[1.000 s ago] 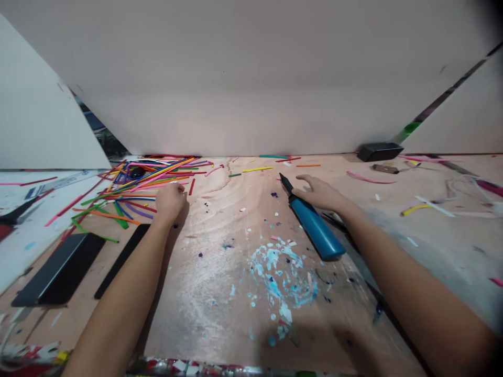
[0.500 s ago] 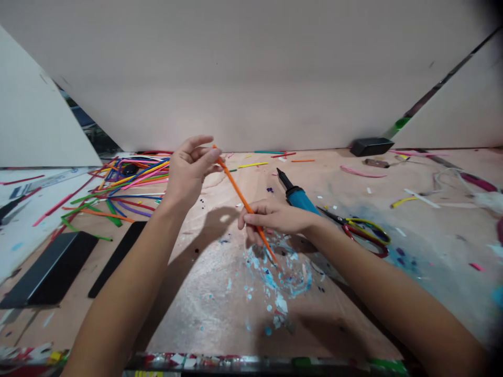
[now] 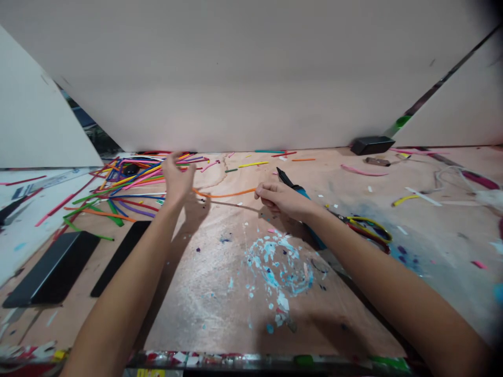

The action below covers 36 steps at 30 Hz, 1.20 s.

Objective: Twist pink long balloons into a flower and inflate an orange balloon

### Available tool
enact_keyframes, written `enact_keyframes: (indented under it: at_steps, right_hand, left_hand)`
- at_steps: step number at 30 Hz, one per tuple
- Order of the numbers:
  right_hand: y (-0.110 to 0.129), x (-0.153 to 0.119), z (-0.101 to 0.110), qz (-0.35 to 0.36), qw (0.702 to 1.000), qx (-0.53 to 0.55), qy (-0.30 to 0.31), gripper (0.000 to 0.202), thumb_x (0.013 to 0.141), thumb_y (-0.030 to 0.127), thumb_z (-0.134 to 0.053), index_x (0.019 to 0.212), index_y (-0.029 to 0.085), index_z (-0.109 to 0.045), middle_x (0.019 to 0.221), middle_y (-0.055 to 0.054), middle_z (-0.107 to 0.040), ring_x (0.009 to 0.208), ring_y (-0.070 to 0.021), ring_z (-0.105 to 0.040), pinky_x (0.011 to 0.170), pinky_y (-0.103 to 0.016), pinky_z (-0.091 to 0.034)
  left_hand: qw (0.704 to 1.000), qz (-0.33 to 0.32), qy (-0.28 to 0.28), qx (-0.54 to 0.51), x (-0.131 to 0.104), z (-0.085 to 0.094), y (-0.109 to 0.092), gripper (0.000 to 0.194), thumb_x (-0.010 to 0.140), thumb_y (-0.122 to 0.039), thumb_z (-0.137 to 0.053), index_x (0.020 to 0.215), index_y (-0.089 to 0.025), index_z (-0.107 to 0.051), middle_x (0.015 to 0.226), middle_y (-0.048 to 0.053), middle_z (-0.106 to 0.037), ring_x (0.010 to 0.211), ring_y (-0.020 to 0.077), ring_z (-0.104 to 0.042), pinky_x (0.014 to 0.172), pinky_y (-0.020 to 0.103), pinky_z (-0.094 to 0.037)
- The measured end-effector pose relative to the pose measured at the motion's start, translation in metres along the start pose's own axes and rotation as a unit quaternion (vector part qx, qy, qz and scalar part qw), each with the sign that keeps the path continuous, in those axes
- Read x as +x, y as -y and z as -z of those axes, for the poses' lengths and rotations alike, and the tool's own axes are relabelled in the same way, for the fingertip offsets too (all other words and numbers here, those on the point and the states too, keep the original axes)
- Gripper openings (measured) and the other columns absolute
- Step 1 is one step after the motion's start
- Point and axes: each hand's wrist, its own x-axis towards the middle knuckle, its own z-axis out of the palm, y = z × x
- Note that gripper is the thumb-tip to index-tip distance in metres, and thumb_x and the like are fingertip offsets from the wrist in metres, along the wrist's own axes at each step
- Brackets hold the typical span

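My right hand (image 3: 279, 198) pinches one end of a thin, flexible orange strip (image 3: 230, 195) between thumb and fingers. The strip sags slightly to the left above the wooden table. Its other end comes up against my left hand (image 3: 178, 180), where the palm side is hidden. Thumb and index finger of that left hand stand apart, beside a heap of coloured strips (image 3: 145, 175). Behind my right forearm lies a blue tool with a black pointed nozzle (image 3: 285, 178), partly covered. Scissors (image 3: 367, 230) with yellow and red handles rest to the right of it.
Two black angular pieces (image 3: 51, 269) lie at the left front. A small black block (image 3: 372, 145) stands against the white panel (image 3: 243, 78) at the back. Blue paint flecks (image 3: 281, 267) mark the wooden table (image 3: 196, 309). Loose strip scraps are scattered along the back.
The orange strip has gone from slanting between both hands to lying nearly level. My left hand has moved left and down, its fingers spreading; my right hand has moved up and slightly right.
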Motion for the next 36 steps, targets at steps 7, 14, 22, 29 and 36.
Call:
enact_keyframes:
  at_steps: [7, 14, 22, 29, 36]
  right_hand:
    - [-0.005, 0.005, 0.004, 0.093, 0.993, -0.077, 0.001, 0.020, 0.092, 0.037, -0.050, 0.085, 0.019, -0.054, 0.058, 0.005, -0.050, 0.042, -0.0064, -0.040, 0.041, -0.020, -0.031]
    - [0.001, -0.002, 0.000, 0.088, 0.977, -0.178, -0.077, 0.026, 0.090, 0.033, -0.057, 0.109, 0.023, -0.042, 0.061, 0.004, -0.061, 0.046, -0.0128, -0.054, 0.043, -0.023, -0.039]
    - [0.001, -0.006, 0.066, 0.025, 0.857, -0.455, -0.241, 0.048, 0.079, 0.046, -0.068, 0.115, 0.016, -0.059, 0.119, -0.020, -0.066, 0.113, -0.0370, -0.060, 0.092, -0.045, -0.046]
    - [-0.008, -0.005, 0.066, -0.050, 0.961, -0.257, -0.093, 0.044, 0.071, 0.030, -0.074, 0.110, 0.017, -0.060, 0.096, -0.012, -0.071, 0.078, -0.0248, -0.067, 0.068, -0.037, -0.053]
    - [0.029, -0.025, 0.023, 0.031, 0.976, -0.178, 0.126, 0.030, 0.085, 0.044, -0.063, 0.077, 0.015, -0.063, 0.074, -0.005, -0.066, 0.065, -0.0140, -0.061, 0.060, -0.025, -0.049]
  left_hand:
    - [0.909, -0.087, 0.408, 0.006, -0.070, -0.056, -0.050, 0.044, 0.091, -0.032, -0.054, 0.133, -0.020, -0.056, 0.095, 0.006, -0.072, 0.080, 0.0185, -0.065, 0.074, 0.030, -0.048]
    - [0.851, 0.060, 0.466, -0.235, -0.087, -0.076, -0.043, 0.057, 0.082, -0.017, -0.058, 0.138, -0.025, -0.053, 0.108, 0.007, -0.070, 0.082, 0.0162, -0.066, 0.074, 0.029, -0.052]
    - [0.845, 0.221, 0.292, -0.389, -0.073, -0.071, -0.044, 0.025, 0.080, -0.027, -0.073, 0.102, -0.016, -0.070, 0.109, 0.009, -0.072, 0.087, 0.0166, -0.072, 0.084, 0.032, -0.056]
    - [0.849, 0.246, 0.234, -0.405, -0.068, -0.068, -0.048, 0.032, 0.065, -0.018, -0.084, 0.091, -0.014, -0.067, 0.082, 0.002, -0.072, 0.070, 0.0104, -0.070, 0.076, 0.025, -0.058]
    - [0.855, 0.270, 0.195, -0.397, -0.061, -0.063, -0.052, 0.032, 0.066, -0.015, -0.082, 0.093, -0.015, -0.064, 0.072, -0.001, -0.071, 0.063, 0.0095, -0.068, 0.066, 0.021, -0.057]
